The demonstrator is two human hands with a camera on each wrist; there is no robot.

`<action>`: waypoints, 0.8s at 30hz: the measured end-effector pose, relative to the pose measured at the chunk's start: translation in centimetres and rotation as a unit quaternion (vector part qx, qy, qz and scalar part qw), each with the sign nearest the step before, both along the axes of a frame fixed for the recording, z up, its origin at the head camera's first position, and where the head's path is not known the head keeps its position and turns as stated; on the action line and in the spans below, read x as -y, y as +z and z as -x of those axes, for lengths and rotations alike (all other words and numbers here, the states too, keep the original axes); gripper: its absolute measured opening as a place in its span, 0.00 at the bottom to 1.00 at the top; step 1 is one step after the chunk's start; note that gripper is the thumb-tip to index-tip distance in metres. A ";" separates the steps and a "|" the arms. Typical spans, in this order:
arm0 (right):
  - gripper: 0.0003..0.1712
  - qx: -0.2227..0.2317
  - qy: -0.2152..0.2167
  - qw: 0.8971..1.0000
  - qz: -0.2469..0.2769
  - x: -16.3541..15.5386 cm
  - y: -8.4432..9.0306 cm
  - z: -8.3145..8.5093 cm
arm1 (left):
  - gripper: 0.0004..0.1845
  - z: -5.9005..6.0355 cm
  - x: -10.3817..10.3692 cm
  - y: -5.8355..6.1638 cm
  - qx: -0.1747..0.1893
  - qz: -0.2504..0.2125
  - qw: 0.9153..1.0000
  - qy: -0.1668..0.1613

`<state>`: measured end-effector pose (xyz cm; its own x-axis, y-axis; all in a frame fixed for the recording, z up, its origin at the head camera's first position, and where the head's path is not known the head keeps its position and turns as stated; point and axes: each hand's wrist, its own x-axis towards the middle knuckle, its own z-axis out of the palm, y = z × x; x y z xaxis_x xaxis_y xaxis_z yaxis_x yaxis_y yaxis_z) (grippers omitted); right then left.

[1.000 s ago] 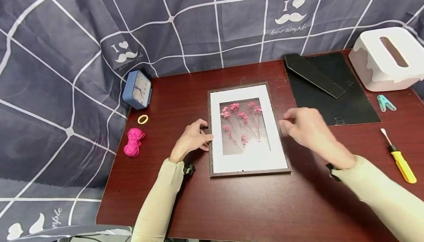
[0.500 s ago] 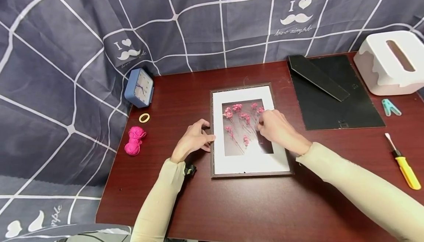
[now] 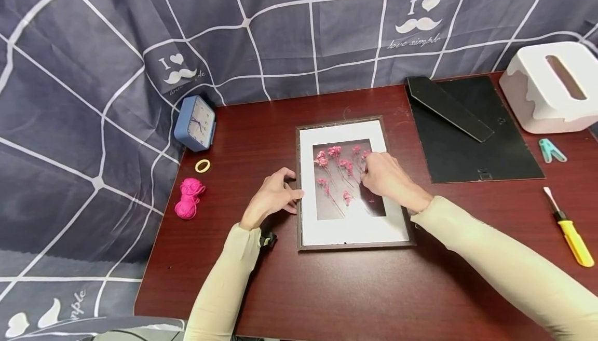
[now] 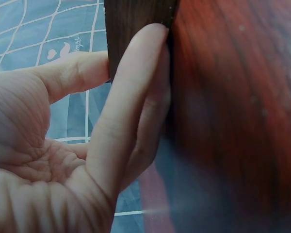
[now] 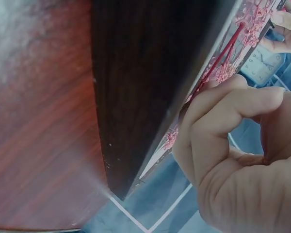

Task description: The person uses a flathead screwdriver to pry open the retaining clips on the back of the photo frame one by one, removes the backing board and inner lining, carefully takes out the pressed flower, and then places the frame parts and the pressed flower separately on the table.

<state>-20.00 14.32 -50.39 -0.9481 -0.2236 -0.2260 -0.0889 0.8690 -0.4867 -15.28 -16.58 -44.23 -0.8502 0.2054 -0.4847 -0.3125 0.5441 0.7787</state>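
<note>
A dark-rimmed picture frame [image 3: 355, 248] with a white mat lies on the table. Several pink dried flowers [image 3: 347, 165] on thin stems show in its opening. My left hand [image 3: 272, 194] holds the frame's left side, thumb at the top edge and fingers along the outer wall. In the left wrist view, the fingers [image 4: 131, 82] lie against that wall. My right hand [image 3: 386, 176] reaches over the opening's right part with curled fingers, pinching among the flowers. Red stems [image 5: 223, 58] run into its fingers in the right wrist view; the fingertips are hidden.
A black backing board [image 3: 472, 159] with a stand leg lies right of the frame. Farther right are a white tissue box [image 3: 528, 97], a teal clip [image 3: 551, 151] and a yellow screwdriver [image 3: 574, 240]. Leftward stand a blue clock [image 3: 193, 123], a yellow ring [image 3: 202, 166] and pink yarn [image 3: 188, 206].
My right hand has moved left from beside the frame's right edge to over the flowers, then stayed nearly still. The left hand keeps its place on the frame.
</note>
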 end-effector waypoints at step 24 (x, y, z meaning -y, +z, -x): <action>0.12 -0.020 -0.050 0.996 0.065 -4.3 10.9 -7.2 | 0.30 0.0 -0.1 0.2 0.003 0.000 1.000 0.003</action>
<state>-12.76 18.59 -39.44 -0.9749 -0.1526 -0.1621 -0.0272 0.8043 -0.5936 -15.24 -16.43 -44.05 -0.8488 0.1995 -0.4896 -0.3206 0.5420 0.7768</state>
